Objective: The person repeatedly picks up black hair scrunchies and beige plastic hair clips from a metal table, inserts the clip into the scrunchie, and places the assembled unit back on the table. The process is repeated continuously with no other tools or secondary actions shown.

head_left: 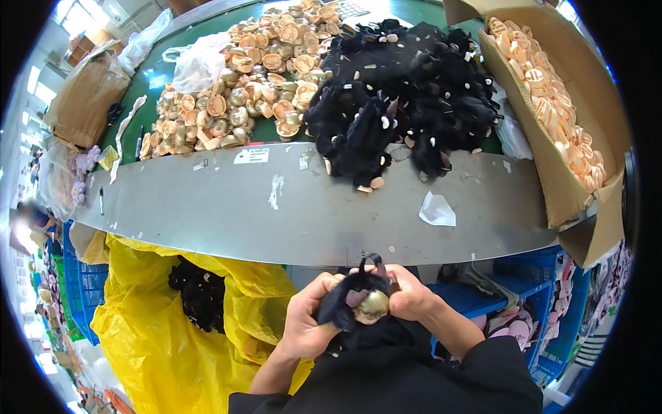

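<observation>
Just past the table's near edge, close to my body, I hold a black plush toy skin [336,308] with a black loop standing up at its top. A shiny gold, rounded plastic shell [374,306] shows in its opening, beside a mauve patch. My left hand [308,319] is closed on the plush from the left. My right hand [409,295] pinches its right edge by the shell. The plush hides several fingertips. On the table ahead lie a heap of black plush skins [407,83] with pale bits and a heap of gold and peach shells [238,96].
A cardboard box [552,176] of peach plastic pieces [534,76] stands at right. A yellow bag [148,345] with black plush inside hangs open below left. White paper [437,209] lies on the grey metal tabletop [331,207]. Blue crates [527,276] stand under the right side.
</observation>
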### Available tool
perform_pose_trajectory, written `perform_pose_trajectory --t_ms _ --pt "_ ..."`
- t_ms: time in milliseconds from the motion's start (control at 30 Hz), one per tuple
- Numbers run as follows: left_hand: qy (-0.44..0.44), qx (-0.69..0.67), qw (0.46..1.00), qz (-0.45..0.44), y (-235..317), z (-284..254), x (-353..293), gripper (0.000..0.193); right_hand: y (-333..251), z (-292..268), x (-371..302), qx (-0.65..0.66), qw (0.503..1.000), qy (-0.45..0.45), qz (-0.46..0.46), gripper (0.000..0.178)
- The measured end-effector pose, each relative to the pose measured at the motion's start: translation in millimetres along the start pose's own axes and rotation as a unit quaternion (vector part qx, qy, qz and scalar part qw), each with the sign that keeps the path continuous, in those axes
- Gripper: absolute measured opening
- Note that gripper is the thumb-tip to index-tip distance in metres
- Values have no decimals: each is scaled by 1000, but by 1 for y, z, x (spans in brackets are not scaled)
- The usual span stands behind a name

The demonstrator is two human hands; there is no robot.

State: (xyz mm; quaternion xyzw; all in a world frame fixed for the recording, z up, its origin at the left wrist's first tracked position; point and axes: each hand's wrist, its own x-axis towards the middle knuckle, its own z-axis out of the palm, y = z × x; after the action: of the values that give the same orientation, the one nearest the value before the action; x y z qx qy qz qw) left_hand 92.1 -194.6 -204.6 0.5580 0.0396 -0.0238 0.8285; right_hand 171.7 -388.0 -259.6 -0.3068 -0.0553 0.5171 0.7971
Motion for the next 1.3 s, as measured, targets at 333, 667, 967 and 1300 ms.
perform_pose_trajectory --t_ms 333,667,967,1300 --pt "14 10 1000 11 20 -21 -11 27 -24 59 10 -391 903 23 -176 46" --pt "283 232 905 216 4 -27 -40 26 22 97 67 -638 615 102 -451 35" --pt "384 484 692 373 -37 -34 -25 29 25 100 67 -591 706 24 -388 65" --pt "230 62 961 138 -23 -12 -12 30 12 52 37 -313 904 179 -231 55"
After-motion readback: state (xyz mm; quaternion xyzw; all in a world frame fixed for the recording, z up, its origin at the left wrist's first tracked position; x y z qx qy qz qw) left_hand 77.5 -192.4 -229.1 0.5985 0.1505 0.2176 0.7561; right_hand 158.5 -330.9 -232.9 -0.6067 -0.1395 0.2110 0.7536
